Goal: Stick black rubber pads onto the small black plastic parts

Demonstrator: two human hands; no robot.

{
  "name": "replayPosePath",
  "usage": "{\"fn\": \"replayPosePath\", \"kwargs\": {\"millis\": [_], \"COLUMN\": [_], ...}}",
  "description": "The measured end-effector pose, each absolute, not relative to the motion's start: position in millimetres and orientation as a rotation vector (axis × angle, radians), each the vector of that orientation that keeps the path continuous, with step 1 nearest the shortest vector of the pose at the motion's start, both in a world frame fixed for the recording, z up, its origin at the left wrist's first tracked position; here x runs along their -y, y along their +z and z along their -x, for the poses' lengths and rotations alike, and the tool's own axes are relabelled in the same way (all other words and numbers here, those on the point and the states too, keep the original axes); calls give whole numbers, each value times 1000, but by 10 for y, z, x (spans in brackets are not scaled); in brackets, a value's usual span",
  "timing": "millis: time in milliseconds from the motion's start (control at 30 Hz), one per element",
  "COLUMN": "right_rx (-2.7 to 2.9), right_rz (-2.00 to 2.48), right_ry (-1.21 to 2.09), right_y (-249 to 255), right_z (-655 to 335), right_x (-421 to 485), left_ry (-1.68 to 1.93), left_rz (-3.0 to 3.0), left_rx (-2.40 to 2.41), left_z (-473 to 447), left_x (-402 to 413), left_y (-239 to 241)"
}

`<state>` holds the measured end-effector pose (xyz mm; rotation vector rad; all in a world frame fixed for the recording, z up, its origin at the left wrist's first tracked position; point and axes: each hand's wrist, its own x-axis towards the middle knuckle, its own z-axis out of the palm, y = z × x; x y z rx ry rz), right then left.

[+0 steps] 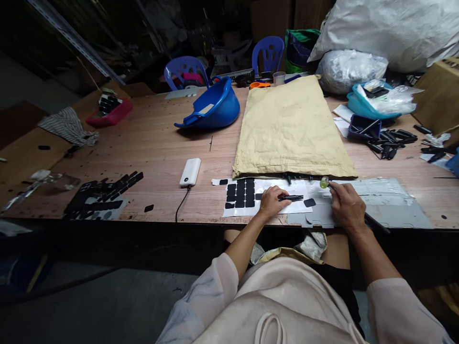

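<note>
My left hand (273, 202) rests over a white sheet (283, 187) and pinches a slim black piece (296, 197), perhaps a folding-knife handle. Rows of black rounded stickers (241, 193) lie on the sheet just left of that hand. To its right is a single black rounded pad (309, 202). My right hand (347, 206) is closed around a small mallet, whose translucent yellow-green head (324, 182) points forward. Its black handle (376, 223) sticks out behind my palm. Below the mallet lies a grey board (387, 205) partly covered with clear tape.
A large tan paper sack (290, 129) lies in front of me. Left of it are a blue scoop-shaped basin (215, 105) and a white power bank (190, 172) with a cable. Black pieces (394, 142) lie beside a turquoise basket (373, 107); more black strips (122, 186) lie far left.
</note>
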<state>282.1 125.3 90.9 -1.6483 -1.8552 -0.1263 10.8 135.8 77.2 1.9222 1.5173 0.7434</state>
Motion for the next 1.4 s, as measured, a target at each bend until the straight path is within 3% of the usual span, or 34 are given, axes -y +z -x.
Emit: {"fn": "replayPosePath", "kwargs": {"millis": [333, 1000, 1400], "right_rx": [1977, 2019, 1991], "right_rz": [1258, 1447, 1680], "right_ry": [215, 126, -257], "right_y": [1131, 952, 824], "right_z": [-2144, -2150, -2876], "right_x": [-966, -904, -1335], "left_ry": [853, 822, 775], "left_rz": [-1902, -1944, -1955], "left_rx": [-1475, -1496, -1522], "left_z": [-90, -107, -116], "left_x": [-1353, -1357, -1360], "left_y": [686, 708, 713]}}
